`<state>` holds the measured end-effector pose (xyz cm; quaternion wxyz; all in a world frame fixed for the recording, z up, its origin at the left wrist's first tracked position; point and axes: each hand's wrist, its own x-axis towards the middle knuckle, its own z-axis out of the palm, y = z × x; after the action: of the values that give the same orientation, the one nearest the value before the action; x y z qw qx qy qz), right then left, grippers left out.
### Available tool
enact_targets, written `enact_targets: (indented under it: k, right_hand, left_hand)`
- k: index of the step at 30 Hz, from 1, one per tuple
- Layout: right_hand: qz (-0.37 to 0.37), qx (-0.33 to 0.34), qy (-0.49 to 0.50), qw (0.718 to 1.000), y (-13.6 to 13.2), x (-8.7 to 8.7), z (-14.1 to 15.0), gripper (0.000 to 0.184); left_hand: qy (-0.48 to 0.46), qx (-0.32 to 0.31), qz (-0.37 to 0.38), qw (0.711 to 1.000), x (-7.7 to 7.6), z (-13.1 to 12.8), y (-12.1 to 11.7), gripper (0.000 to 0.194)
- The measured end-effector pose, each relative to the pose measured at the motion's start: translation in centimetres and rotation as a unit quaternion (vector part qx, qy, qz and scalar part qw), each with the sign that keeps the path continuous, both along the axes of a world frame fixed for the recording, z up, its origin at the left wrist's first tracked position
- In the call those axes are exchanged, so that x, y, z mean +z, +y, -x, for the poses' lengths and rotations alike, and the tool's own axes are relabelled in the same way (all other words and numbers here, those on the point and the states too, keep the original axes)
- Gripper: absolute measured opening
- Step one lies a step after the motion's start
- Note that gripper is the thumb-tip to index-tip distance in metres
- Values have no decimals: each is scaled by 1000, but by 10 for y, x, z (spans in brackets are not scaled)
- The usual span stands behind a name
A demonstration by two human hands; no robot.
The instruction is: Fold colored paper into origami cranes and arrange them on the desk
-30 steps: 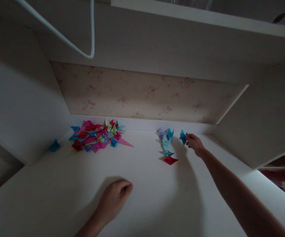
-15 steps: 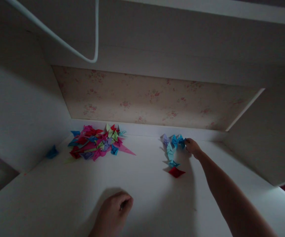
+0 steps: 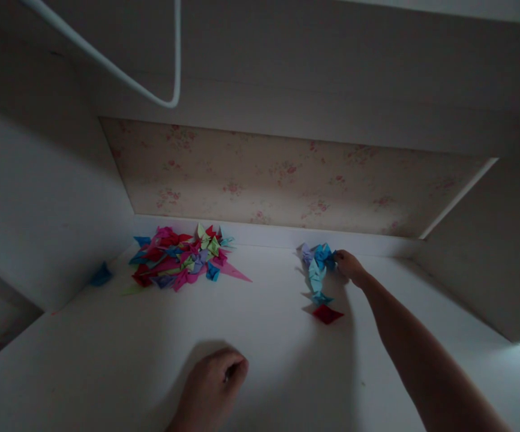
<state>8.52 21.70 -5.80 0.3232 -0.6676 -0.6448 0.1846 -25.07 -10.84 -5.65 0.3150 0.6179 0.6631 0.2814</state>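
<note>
At the back right, my right hand (image 3: pixel 348 266) pinches a blue origami paper piece (image 3: pixel 331 260) by its edge, up against the other folded papers. Beside it lie a lavender piece (image 3: pixel 306 254), another blue piece (image 3: pixel 321 255) and a light-blue one (image 3: pixel 316 276). Nearer to me come a teal piece (image 3: pixel 321 298) and a flat red one (image 3: pixel 328 314). My left hand (image 3: pixel 212 384) rests on the white surface in the foreground, curled into a loose fist, and no object shows in it.
A heap of colourful folded papers (image 3: pixel 183 259) lies at the back left, with one blue piece (image 3: pixel 101 275) apart near the left panel. White panels enclose the sides, and floral wallpaper (image 3: pixel 264 180) covers the back. A white cable (image 3: pixel 120 75) hangs overhead.
My right hand has pushed the blue origami piece slightly left, closer against the neighbouring blue one. The whole view has shifted a little. My left hand keeps its curled pose.
</note>
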Motion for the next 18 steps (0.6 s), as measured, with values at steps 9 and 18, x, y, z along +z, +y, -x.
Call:
enact_targets:
  k: [9, 18]
  right_hand:
    - [37, -2, -25, 999, 2, 0, 1, 16]
    - [8, -14, -30, 999, -2, 2, 0, 16]
  left_hand:
    - [13, -13, -3, 1000, 2, 0, 0, 28]
    - [11, -8, -7, 1000, 3, 0, 2, 29]
